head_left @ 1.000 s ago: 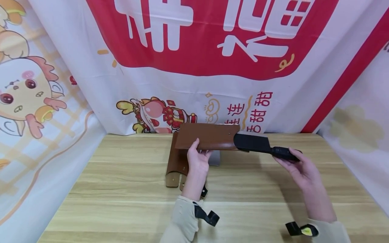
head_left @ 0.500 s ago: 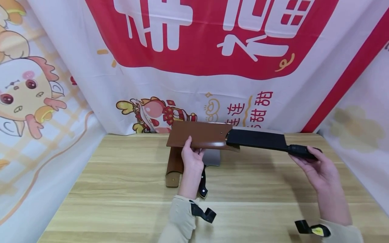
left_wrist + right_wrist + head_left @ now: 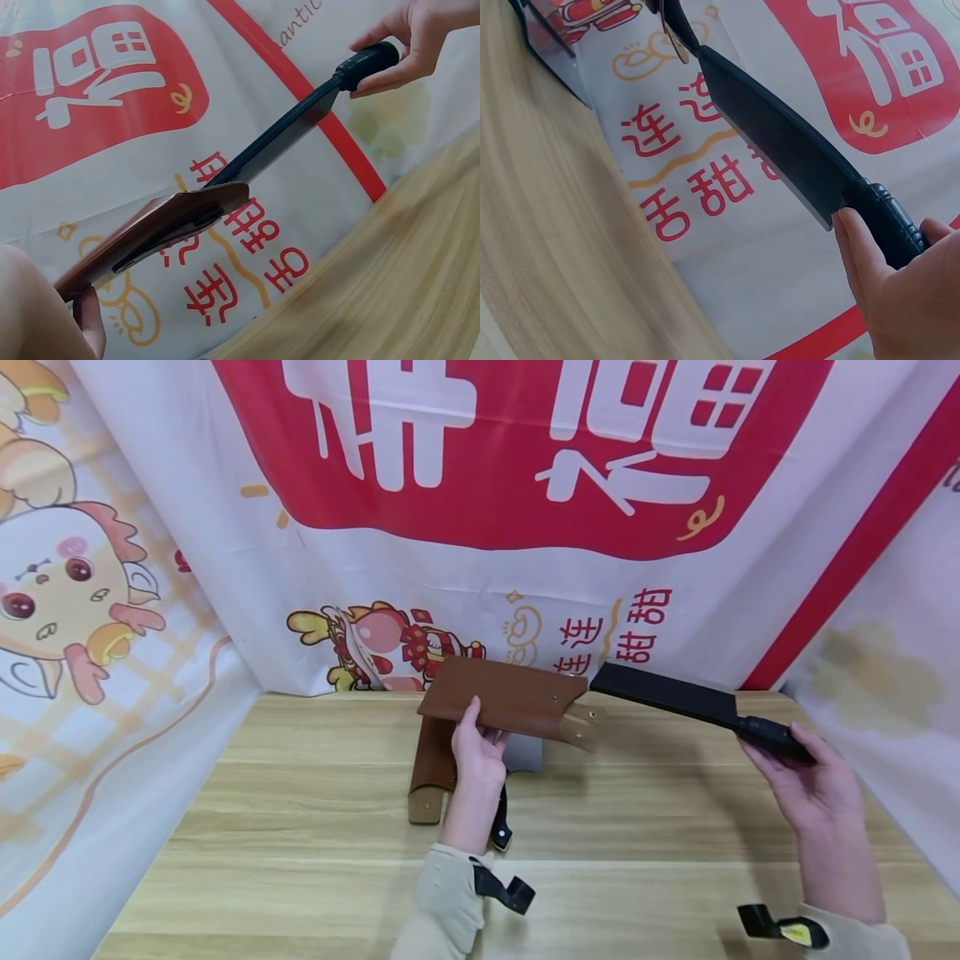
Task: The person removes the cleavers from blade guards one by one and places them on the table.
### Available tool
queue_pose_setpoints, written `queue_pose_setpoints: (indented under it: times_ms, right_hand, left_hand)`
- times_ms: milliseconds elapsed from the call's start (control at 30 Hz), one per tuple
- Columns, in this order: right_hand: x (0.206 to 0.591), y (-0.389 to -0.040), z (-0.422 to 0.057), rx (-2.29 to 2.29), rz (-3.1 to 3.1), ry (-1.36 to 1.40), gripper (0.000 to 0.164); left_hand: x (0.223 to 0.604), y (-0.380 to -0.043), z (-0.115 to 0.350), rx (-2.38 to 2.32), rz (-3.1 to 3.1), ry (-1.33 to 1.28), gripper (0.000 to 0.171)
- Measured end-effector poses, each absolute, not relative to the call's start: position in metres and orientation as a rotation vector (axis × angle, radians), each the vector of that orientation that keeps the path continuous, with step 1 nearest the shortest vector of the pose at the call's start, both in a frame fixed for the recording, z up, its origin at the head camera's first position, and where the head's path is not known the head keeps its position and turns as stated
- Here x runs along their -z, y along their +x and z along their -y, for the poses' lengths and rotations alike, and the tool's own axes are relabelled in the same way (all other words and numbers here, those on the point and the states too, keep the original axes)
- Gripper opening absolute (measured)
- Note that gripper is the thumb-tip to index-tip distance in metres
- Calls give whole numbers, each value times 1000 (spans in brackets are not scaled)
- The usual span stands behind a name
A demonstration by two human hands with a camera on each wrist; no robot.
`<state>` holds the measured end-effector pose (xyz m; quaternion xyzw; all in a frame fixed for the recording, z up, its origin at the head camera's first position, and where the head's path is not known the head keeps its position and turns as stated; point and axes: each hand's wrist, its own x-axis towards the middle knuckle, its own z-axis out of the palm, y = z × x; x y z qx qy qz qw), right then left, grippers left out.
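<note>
My left hand (image 3: pixel 480 767) holds a brown leather knife sheath (image 3: pixel 502 693) above the table, thumb on its face and fingers beneath. Two snap straps hang loose at the sheath's right end. My right hand (image 3: pixel 821 785) grips the black handle of a cleaver (image 3: pixel 667 695) with a dark, broad blade. The blade's tip is right at the mouth of the sheath, and the whole blade shows outside it in the head view. In the right wrist view the cleaver (image 3: pixel 772 135) points up and left, its handle between thumb and fingers.
Under the left hand lie a second brown sheath (image 3: pixel 432 768) and another cleaver with a grey blade (image 3: pixel 523 752) and black riveted handle (image 3: pixel 501 822). The wooden table (image 3: pixel 300 860) meets a printed cloth backdrop (image 3: pixel 495 556) behind, with cloth on both sides.
My right hand has moved right, drawing the cleaver out of the sheath. The left hand keeps the sheath in nearly the same place; its straps now show where the blade was.
</note>
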<state>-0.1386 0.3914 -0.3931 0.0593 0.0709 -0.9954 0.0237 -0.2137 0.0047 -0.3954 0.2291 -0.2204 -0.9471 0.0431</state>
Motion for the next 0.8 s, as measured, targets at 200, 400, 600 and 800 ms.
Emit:
queue_pose_setpoints:
  times_ms: [200, 400, 600, 800]
  right_hand:
    - [395, -140, -393, 3099, -136, 254, 36]
    - [400, -142, -401, 3120, -71, 333, 44]
    - [397, -140, -400, 3130, -62, 389, 47]
    - [397, -140, -401, 3137, -37, 418, 64]
  left_hand:
    - [395, -214, -7, 2908, 718, 710, 46]
    - [395, -214, -8, 2904, 757, 721, 45]
    - [399, -214, -11, 2921, 787, 722, 37]
    - [401, -214, -19, 2927, 850, 660, 32]
